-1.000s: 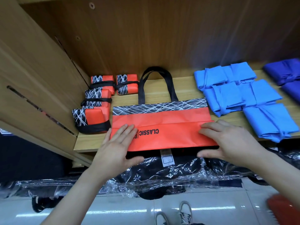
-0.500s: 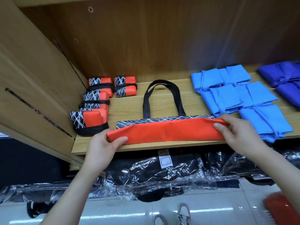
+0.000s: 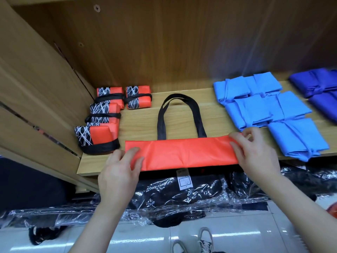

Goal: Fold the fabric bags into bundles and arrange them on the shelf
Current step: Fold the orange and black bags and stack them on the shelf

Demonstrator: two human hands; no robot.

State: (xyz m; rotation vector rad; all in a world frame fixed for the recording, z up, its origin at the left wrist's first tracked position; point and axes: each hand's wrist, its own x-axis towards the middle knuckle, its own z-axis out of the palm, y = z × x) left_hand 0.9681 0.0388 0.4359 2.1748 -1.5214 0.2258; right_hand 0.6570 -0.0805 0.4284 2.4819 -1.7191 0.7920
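Note:
An orange fabric bag (image 3: 182,152) lies folded into a long narrow strip along the front edge of the wooden shelf (image 3: 142,121). Its two black handles (image 3: 179,99) loop toward the back. My left hand (image 3: 118,170) presses the strip's left end with fairly straight fingers. At the right end, my right hand (image 3: 255,154) pinches the strip, thumb on top and fingers curled behind. Several finished orange bundles (image 3: 98,136), tied with black handles, stand in the shelf's left corner.
Light blue folded bundles (image 3: 264,106) fill the shelf to the right, with dark blue ones (image 3: 321,88) beyond. The slanted wooden side panel (image 3: 36,88) closes the left. Black bags in clear plastic (image 3: 182,194) lie below the shelf, above a white floor.
The bag went from a wide half-fold showing its patterned band to a narrow plain orange strip. Both hands moved from lying flat on it to its two ends.

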